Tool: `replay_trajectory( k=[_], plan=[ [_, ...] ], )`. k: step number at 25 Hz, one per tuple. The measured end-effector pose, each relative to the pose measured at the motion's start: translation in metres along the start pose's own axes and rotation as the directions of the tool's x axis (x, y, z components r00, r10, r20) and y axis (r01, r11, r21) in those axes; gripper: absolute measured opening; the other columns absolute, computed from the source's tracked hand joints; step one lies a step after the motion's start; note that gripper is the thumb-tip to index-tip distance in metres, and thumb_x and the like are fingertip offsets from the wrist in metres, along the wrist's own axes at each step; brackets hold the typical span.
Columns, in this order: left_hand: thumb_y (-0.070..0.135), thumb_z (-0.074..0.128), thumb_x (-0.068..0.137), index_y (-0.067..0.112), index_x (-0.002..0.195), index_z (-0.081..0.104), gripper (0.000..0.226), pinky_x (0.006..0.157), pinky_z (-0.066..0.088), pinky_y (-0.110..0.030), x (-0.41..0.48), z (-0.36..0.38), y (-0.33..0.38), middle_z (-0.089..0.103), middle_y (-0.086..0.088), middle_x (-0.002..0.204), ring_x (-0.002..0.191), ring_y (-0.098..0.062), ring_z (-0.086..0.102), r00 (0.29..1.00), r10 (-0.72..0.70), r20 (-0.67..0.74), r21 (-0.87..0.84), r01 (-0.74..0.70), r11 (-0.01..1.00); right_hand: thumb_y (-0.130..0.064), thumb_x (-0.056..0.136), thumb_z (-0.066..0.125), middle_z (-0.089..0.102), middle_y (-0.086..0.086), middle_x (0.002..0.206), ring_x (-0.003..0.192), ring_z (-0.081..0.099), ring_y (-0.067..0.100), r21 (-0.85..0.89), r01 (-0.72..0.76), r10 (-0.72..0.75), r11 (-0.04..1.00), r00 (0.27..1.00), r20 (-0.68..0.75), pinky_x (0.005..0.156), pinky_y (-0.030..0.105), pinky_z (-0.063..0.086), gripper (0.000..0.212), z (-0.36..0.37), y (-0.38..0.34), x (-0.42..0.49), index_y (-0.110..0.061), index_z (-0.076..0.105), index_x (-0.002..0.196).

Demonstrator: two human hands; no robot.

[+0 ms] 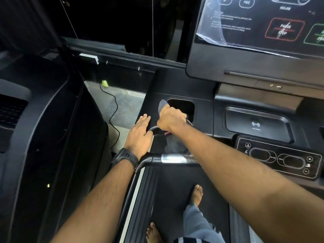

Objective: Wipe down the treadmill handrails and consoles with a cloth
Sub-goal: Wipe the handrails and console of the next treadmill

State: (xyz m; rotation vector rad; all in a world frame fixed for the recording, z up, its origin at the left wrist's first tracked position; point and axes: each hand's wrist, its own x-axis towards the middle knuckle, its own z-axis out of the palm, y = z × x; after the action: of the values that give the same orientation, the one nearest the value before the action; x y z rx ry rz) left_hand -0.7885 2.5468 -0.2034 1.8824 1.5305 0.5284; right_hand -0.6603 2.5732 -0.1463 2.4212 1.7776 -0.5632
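2 hands are working close together: the right hand (171, 120) is gripping the cloth (162, 105) beside the cupholder (182, 106), the left hand (140, 135) lying flat nearby; the dangling cloth end risks snagging the handrail (172, 158) below.

Black treadmill belt (175, 186) under two bare feet (197, 194), grey floor (126, 106) with a black cable (114, 109)

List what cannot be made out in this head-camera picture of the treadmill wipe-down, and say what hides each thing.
1. Cloth: mostly covered by the right hand; only a tip shows.
2. Green button: cut off by the picture's right edge.
3. Console small print: blurred, under wrinkled film.
4. Handrail: partly behind the right forearm.
5. Left hand: palm contact unseen.
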Motion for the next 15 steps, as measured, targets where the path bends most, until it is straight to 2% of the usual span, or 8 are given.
replay_trajectory(
  k=[2,4,6,9,12,15],
  plan=[
    [0.010,0.044,0.095,0.021,0.153,0.032,0.060,0.122,0.014,-0.030,-0.001,0.000,0.001,0.021,0.006,0.163,0.150,-0.008,0.016,1.000,0.006,0.010,0.013,-0.006,1.000,-0.014,0.093,0.059,0.065,0.006,0.126,0.116,0.063,0.032,-0.220,0.109,-0.104,0.969,0.994,0.035,0.093,0.040,0.049,0.038,-0.007,0.019,-0.007,-0.011,0.057,0.130],
    [0.010,0.044,0.095,0.022,0.154,0.031,0.061,0.122,0.014,-0.030,-0.004,-0.001,0.001,0.020,0.007,0.163,0.149,-0.007,0.016,1.000,0.004,0.011,0.019,-0.005,1.000,-0.010,0.094,0.057,0.064,0.006,0.130,0.121,0.061,0.032,-0.392,0.184,-0.170,0.902,0.983,0.071,0.089,0.038,0.044,0.040,-0.014,0.035,-0.013,-0.015,0.058,0.133],
    [0.010,0.043,0.095,0.023,0.154,0.031,0.061,0.122,0.015,-0.031,-0.008,-0.001,0.001,0.020,0.008,0.163,0.150,-0.007,0.015,1.000,0.001,0.012,0.029,-0.001,1.000,-0.011,0.096,0.055,0.061,0.005,0.134,0.125,0.058,0.030,-0.535,0.238,-0.228,0.811,0.970,0.085,0.094,0.040,0.041,0.039,-0.020,0.048,-0.013,-0.019,0.055,0.135],
    [0.011,0.043,0.095,0.022,0.154,0.030,0.062,0.122,0.014,-0.031,-0.014,-0.002,0.001,0.019,0.007,0.163,0.150,-0.007,0.013,1.000,0.020,0.016,0.065,-0.021,0.998,-0.017,0.102,0.048,0.060,0.001,0.134,0.125,0.054,0.025,-0.751,0.341,-0.387,0.566,0.914,0.123,0.100,0.041,0.039,0.033,-0.027,0.072,-0.006,-0.024,0.055,0.134],
    [0.011,0.042,0.096,0.020,0.155,0.027,0.062,0.120,0.010,-0.029,-0.016,-0.002,0.003,0.017,0.005,0.164,0.150,-0.008,0.011,0.999,0.034,0.025,0.094,-0.036,0.995,-0.024,0.103,0.045,0.060,-0.007,0.131,0.119,0.054,0.022,-0.871,0.420,-0.555,0.254,0.801,0.225,0.096,0.040,0.039,0.029,-0.031,0.095,0.009,-0.031,0.060,0.127],
    [0.012,0.041,0.097,0.020,0.156,0.024,0.061,0.122,0.010,-0.031,-0.018,-0.002,0.002,0.015,0.005,0.164,0.151,-0.009,0.009,0.998,0.045,0.031,0.127,-0.049,0.991,-0.026,0.103,0.044,0.052,-0.013,0.144,0.124,0.050,0.023,-0.881,0.463,-0.630,0.098,0.714,0.305,0.096,0.041,0.037,0.034,-0.042,0.105,0.028,-0.037,0.056,0.133]
  ],
)
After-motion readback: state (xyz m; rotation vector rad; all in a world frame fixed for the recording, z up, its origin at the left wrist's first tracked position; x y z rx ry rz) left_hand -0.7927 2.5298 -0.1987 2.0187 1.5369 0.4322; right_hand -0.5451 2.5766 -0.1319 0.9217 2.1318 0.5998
